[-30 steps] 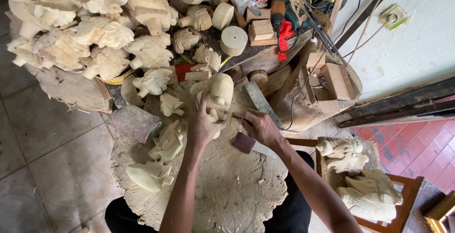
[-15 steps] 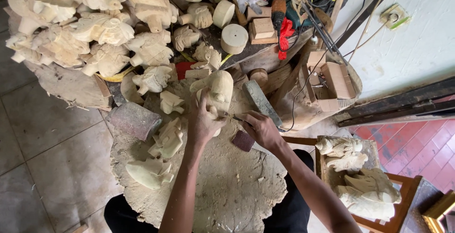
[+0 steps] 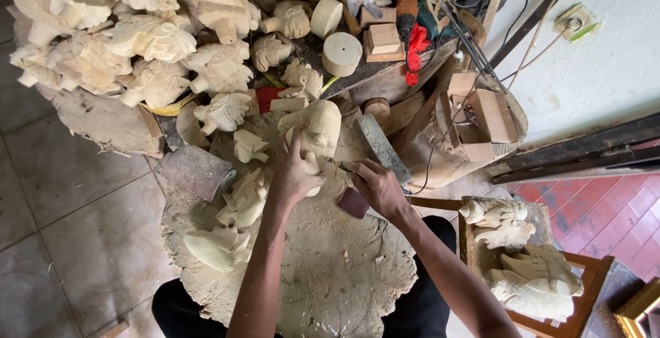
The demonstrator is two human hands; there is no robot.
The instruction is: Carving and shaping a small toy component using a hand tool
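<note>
My left hand lay wrapped over the near end of the pale wooden carving, fingers closed on it, forearm running straight up from the near edge of the stump slab. The carving stood at the slab's far edge, just beside a grey sharpening stone. My right hand was curled shut round a thin tool, probably a chisel, though its tip was too small to read, wrist bent left toward the carving. Small unfinished carvings lay along the slab's left edge.
</note>
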